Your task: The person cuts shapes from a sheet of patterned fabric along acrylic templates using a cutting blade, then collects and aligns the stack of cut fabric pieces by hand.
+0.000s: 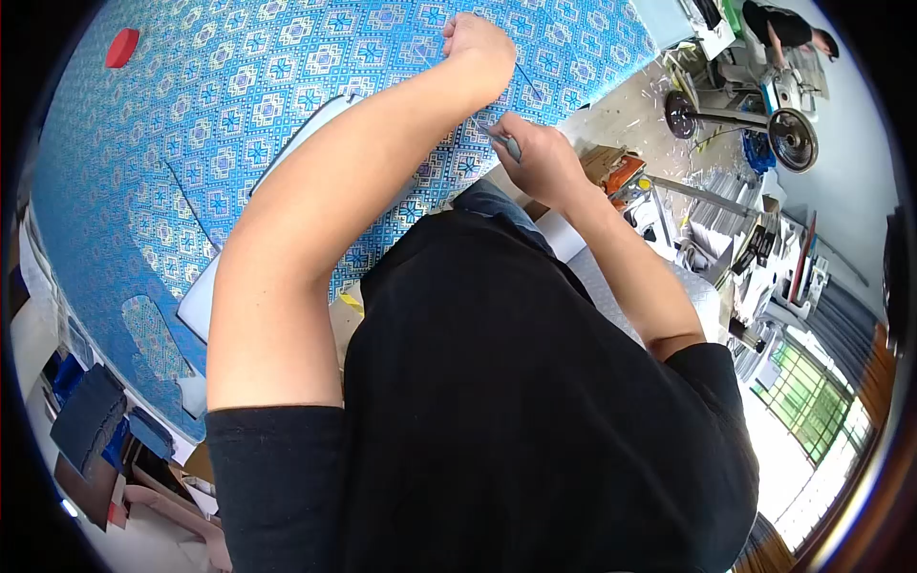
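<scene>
A blue patterned sheet of fabric (pixel 334 48) covers the work surface before me. My left hand (pixel 480 46) rests on it at the top, its fingers curled in; what they hold, if anything, is hidden. My right hand (pixel 540 158) is closed around a slim grey-handled tool (pixel 513 146), whose thin tip points toward the fabric below my left wrist. A thin dark line (pixel 528 83) runs across the fabric beside my left wrist; I cannot tell whether it is a cut. Partly behind my left forearm lies a pale, dark-edged piece (pixel 301 138).
A red round object (pixel 122 48) sits at the fabric's far left. Another white piece (pixel 199 298) is by my left elbow. To the right are an orange tool (pixel 623 178), stacked strips (pixel 718 202) and a machine with round wheels (pixel 793 139). A person (pixel 788 29) works at upper right.
</scene>
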`<state>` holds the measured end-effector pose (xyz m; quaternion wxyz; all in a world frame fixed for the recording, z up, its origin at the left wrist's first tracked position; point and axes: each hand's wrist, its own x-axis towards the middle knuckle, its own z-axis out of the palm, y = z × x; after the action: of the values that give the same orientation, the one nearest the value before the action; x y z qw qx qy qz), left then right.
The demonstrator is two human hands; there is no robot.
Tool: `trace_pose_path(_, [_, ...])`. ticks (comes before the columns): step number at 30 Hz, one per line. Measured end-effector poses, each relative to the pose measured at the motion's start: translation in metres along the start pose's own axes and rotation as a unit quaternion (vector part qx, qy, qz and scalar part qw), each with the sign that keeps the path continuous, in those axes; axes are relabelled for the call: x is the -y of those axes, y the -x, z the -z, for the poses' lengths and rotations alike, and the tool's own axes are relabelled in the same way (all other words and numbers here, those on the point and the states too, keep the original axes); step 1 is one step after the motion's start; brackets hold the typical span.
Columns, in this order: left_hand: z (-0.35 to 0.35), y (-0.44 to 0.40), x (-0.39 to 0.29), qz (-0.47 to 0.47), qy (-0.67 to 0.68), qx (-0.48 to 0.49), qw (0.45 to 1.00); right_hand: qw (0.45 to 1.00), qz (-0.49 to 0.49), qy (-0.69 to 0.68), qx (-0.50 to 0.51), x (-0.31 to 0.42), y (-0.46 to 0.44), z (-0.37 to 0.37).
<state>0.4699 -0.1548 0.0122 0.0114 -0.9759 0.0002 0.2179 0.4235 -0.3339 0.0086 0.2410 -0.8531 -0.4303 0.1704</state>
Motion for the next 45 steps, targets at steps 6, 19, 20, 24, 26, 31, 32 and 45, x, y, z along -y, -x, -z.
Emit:
trace_pose_path(6, [0.0,-0.014,0.013,-0.026,-0.005,0.049,0.998,1.0,-0.018,0.012,-0.002,0.008,-0.001,-0.003])
trace_pose_path(19, [-0.013,-0.018,0.029,-0.102,-0.004,0.024,0.995,0.999,-0.038,0.014,-0.034,0.001,-0.012,-0.017])
trace_pose_path(20, [-0.019,-0.027,0.031,-0.106,-0.012,0.025,0.994,0.998,-0.05,0.009,-0.046,0.001,-0.018,-0.02])
trace_pose_path(24, [-0.034,-0.062,0.048,-0.123,-0.051,0.018,0.991,0.995,-0.05,0.036,-0.074,0.005,-0.053,-0.034])
trace_pose_path(26, [-0.027,-0.076,0.073,-0.26,-0.029,0.026,0.965,0.997,-0.028,0.044,-0.062,0.011,-0.062,-0.03])
trace_pose_path(31, [-0.018,-0.075,0.095,-0.269,-0.005,-0.029,0.963,0.993,-0.087,0.075,-0.009,0.016,-0.074,-0.027])
trace_pose_path(32, [-0.018,-0.071,0.095,-0.275,-0.008,-0.028,0.961,0.995,-0.076,0.057,-0.015,0.016,-0.079,-0.03])
trace_pose_path(45, [-0.025,-0.057,0.118,-0.2,0.173,-0.032,0.964,0.987,-0.016,-0.057,-0.15,0.014,-0.096,-0.052])
